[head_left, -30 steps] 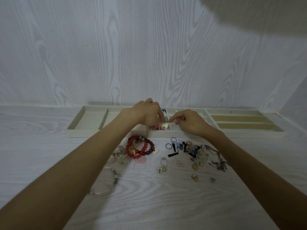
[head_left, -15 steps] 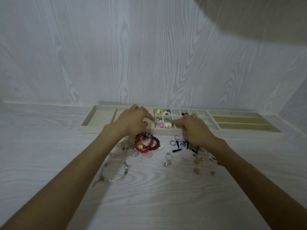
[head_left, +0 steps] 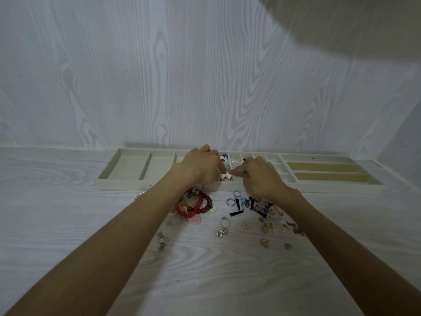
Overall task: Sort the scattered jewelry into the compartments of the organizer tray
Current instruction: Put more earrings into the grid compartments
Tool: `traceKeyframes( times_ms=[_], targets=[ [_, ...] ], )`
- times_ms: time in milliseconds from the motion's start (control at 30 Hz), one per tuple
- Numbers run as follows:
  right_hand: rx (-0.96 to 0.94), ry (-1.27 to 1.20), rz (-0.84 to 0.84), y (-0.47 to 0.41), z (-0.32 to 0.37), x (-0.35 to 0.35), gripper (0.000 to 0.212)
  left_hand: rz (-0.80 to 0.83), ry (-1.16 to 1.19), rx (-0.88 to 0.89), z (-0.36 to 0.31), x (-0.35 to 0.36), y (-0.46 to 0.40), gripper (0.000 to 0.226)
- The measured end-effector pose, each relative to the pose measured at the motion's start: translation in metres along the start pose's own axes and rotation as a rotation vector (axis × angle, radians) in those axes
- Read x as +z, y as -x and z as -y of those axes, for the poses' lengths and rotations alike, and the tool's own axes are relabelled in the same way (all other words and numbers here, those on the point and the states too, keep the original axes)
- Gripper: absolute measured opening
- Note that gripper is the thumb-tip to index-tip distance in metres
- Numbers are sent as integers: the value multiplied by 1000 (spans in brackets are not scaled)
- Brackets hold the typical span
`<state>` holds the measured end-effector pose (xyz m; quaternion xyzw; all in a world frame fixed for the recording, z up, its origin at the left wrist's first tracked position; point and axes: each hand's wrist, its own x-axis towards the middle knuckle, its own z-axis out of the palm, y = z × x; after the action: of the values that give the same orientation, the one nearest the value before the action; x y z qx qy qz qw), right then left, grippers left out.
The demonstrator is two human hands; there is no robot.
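At nine o'clock the organizer tray [head_left: 145, 166] shows its long bare compartments. My left hand [head_left: 200, 166] is over the small middle cells with fingers curled down; its back hides the tips, so I cannot tell if they pinch anything. Just right, the white heart pieces [head_left: 226, 177] sit in a front cell, with my right hand [head_left: 259, 176] at three o'clock of them, forefinger touching, other fingers curled. At six o'clock the red bead bracelets [head_left: 193, 205] lie on the table [head_left: 68, 224], my forearm covering part. Rightward, small scattered charms [head_left: 268, 224] blur together.
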<state>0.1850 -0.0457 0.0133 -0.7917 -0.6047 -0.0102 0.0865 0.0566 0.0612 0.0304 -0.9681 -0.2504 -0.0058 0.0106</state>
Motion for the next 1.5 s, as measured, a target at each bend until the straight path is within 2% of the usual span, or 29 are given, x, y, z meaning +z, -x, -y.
traceKeyframes(
  times_ms=[233, 400, 633, 833, 1067, 1200, 1400, 1500],
  targets=[
    [50, -191, -10, -9, -4, 2, 47, -58, -88, 27, -3, 1, -3, 32],
    [137, -376, 11, -15, -3, -1, 22, -188, 81, -91, -5, 8, -14, 26],
    [179, -321, 1, -28, 0, -5, 8, -149, 203, -196, -2, 7, -25, 19],
    [162, -246, 5, -30, 0, -7, 10, -213, 259, -189, 6, 2, -22, 19],
    [174, -316, 10, -18, -1, -19, 15, -147, 311, -178, 22, -20, 7, 22],
    [107, -350, -27, 4, 8, -29, 15, -57, 343, -161, 36, -25, 48, 20],
    [-38, -354, 99, 43, 48, -16, 13, -23, 430, -174, 55, -12, 105, 21],
    [-140, -306, 111, 57, 70, -2, 18, 8, 454, -117, 55, -2, 120, 31]
  ],
)
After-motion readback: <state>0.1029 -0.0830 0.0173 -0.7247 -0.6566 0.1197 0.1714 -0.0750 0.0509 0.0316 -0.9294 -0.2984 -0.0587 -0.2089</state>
